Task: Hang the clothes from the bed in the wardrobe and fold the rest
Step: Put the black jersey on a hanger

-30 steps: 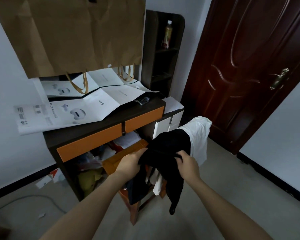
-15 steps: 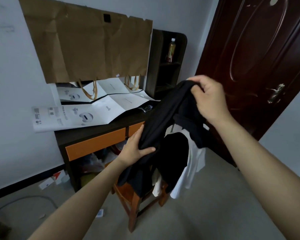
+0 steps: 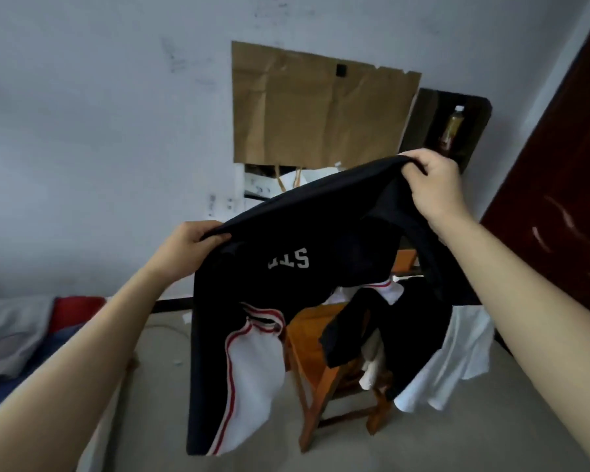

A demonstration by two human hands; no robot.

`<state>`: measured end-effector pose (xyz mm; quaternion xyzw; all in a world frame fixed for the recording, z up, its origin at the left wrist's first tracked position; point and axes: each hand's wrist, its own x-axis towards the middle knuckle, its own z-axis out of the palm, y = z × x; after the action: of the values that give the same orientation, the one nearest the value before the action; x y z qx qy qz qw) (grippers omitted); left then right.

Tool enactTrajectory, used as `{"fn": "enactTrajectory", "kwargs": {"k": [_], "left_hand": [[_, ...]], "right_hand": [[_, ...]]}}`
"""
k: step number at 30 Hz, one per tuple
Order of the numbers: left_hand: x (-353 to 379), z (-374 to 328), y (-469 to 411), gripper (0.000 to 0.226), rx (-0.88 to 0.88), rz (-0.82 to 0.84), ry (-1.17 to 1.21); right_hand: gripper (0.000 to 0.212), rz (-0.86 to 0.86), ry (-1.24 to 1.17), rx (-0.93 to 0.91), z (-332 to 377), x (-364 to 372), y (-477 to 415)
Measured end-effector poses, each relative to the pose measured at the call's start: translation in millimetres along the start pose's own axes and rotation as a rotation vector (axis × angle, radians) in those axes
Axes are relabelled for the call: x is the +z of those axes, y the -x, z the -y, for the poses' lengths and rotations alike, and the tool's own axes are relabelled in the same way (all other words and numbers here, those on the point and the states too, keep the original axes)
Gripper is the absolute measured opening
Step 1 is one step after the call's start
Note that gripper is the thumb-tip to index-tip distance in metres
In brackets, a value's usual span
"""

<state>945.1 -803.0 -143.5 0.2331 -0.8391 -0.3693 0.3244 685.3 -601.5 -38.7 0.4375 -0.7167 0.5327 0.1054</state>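
I hold a black garment (image 3: 321, 229) with white lettering and a white, red-striped sleeve stretched out in the air in front of me. My left hand (image 3: 189, 245) pinches its edge at the left. My right hand (image 3: 433, 185) grips its edge higher up at the right. Below it, an orange wooden chair (image 3: 315, 356) carries another black garment (image 3: 406, 328) and a white garment (image 3: 457, 356) draped over it.
The bed (image 3: 17, 335) with grey, red and blue cloth lies at the lower left. A brown paper sheet (image 3: 317, 114) hangs on the wall above the desk. A dark shelf with a bottle (image 3: 452, 127) stands behind, and the dark wooden door (image 3: 566, 185) is at the right.
Both hands have lifted the black garment off the chair and spread it wide. My view has turned left, so the bed now shows and the desk is mostly hidden.
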Motion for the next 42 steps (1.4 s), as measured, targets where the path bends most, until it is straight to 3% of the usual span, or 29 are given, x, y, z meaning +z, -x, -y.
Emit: {"fn": "enactTrajectory", "kwargs": {"k": [7, 15, 18, 24, 32, 34, 36, 39, 42], "left_hand": [[-123.3, 44.5, 142.6, 0.023, -0.21, -0.219, -0.216], [-263.9, 30.6, 356.0, 0.022, -0.417, -0.715, -0.345], [-302.8, 10.2, 430.1, 0.024, -0.454, -0.832, -0.353], [-371.7, -51.7, 586.7, 0.031, -0.562, -1.028, -0.436], [-412.8, -119.6, 750.8, 0.042, -0.661, -1.422, -0.543], [-428.6, -119.1, 774.5, 0.027, -0.718, -1.491, -0.612], [-449.0, -102.6, 801.8, 0.012, -0.886, -1.523, -0.735], [-452.0, -58.9, 850.6, 0.044, -1.373, -1.534, -0.726], [-385.6, -12.8, 894.4, 0.065, -1.77, -1.399, -0.602]], "right_hand": [[0.021, 0.393, -0.096, -0.182, 67.7, 135.3, 37.7], [0.016, 0.713, -0.23, -0.433, 214.5, 262.2, 140.1], [0.022, 0.746, -0.212, -0.508, 266.4, 296.9, 187.0], [0.019, 0.873, -0.526, -0.457, 399.4, 357.6, 317.2], [0.007, 1.068, -0.763, -0.553, 530.5, 390.6, 460.2], [0.015, 1.043, -0.761, -0.572, 560.8, 404.3, 484.5], [0.026, 1.066, -0.618, -0.641, 591.4, 424.0, 518.9], [0.043, 1.241, -0.14, -0.766, 609.4, 455.3, 583.1], [0.049, 1.459, 0.033, -0.847, 581.7, 469.1, 652.2]]}}
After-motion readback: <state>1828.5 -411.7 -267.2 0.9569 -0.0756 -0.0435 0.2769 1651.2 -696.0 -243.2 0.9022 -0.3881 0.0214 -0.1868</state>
